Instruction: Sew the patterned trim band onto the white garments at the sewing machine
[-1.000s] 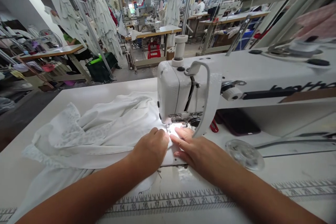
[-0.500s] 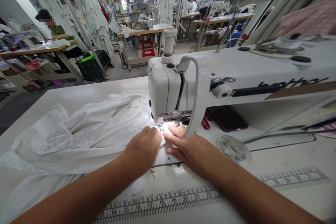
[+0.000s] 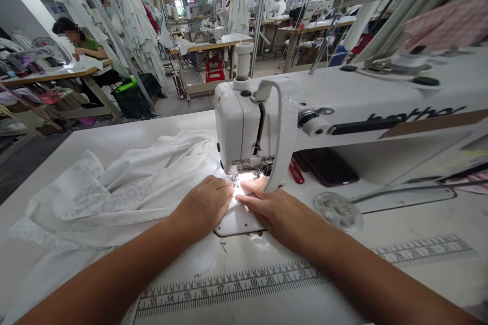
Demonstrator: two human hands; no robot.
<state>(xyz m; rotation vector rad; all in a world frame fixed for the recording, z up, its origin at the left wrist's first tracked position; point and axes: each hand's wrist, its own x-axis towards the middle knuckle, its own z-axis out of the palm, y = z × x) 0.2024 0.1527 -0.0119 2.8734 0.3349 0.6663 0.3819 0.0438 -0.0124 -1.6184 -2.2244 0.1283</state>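
A white lace-patterned garment (image 3: pixel 114 198) lies bunched on the sewing table to the left of the machine, and its edge runs under the needle. The white sewing machine head (image 3: pixel 236 129) stands over it, with the presser foot and needle (image 3: pixel 236 172) lit by a small lamp. My left hand (image 3: pixel 204 206) presses flat on the cloth just before the foot. My right hand (image 3: pixel 272 213) rests beside it, fingertips on the cloth near the needle. Below them shows a metal slide plate (image 3: pixel 238 223).
A clear round disc (image 3: pixel 338 210), a dark phone (image 3: pixel 328 167) and red-handled scissors (image 3: pixel 296 170) lie right of the needle. A measuring tape (image 3: pixel 229 289) is set along the table's front edge. A co-worker (image 3: pixel 82 45) sits at a table beyond, among hanging garments.
The cloth has moved away from me under the foot, and more of the metal plate shows. Both hands have moved slightly with it. My view has shifted, bringing the co-worker into sight.
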